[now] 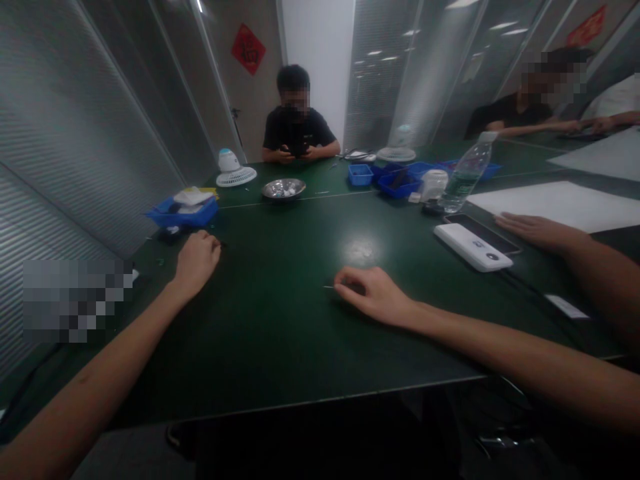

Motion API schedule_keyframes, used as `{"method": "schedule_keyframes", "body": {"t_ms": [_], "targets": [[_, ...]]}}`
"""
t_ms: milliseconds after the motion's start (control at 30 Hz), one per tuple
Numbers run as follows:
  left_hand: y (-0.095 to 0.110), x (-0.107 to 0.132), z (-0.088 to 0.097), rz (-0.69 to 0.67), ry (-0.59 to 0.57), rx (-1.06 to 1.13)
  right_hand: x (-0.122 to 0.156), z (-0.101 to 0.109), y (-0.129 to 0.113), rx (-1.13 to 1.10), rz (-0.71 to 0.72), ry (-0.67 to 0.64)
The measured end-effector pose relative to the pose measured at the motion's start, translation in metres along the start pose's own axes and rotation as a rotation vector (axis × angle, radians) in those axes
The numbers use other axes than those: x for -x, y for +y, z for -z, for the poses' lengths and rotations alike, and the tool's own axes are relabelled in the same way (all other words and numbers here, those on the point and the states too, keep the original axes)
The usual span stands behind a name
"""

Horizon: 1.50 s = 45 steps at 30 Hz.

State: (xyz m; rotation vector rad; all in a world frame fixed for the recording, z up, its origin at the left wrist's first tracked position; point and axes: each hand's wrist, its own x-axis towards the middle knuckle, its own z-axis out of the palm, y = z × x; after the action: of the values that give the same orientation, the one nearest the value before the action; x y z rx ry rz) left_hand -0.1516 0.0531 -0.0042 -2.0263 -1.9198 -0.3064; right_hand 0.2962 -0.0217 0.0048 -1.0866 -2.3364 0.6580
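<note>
My left hand [197, 265] is closed above the left part of the dark green table [270, 320]. A small dark thing [223, 245] sticks out at its fingertips, too small to name. My right hand [375, 293] rests low over the middle of the table, thumb and forefinger pinched together. From that pinch a thin, pale, needle-like piece [328, 287] points left; the rest of it is hidden by the fingers. The two hands are well apart.
Beyond my left hand stands a blue tray [183, 217]; farther back are a metal bowl [283, 190] and a white fan [235, 173]. To the right are a power bank [470, 247], a phone [483, 233], a water bottle [467, 173] and a co-worker's hand [543, 230].
</note>
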Motion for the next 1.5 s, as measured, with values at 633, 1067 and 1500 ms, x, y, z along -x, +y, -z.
{"method": "schedule_keyframes", "body": {"t_ms": [633, 1067, 1500], "targets": [[0.167, 0.054, 0.053, -0.373, -0.435, 1.069, 0.002, 0.000, -0.001, 0.052, 0.185, 0.006], [0.171, 0.062, 0.057, -0.386, -0.430, 1.080, 0.002, -0.003, 0.002, 0.039, 0.191, -0.044], [0.172, 0.062, 0.056, -0.439, -0.422, 1.098, 0.003, -0.002, 0.000, 0.036, 0.183, -0.051]]}}
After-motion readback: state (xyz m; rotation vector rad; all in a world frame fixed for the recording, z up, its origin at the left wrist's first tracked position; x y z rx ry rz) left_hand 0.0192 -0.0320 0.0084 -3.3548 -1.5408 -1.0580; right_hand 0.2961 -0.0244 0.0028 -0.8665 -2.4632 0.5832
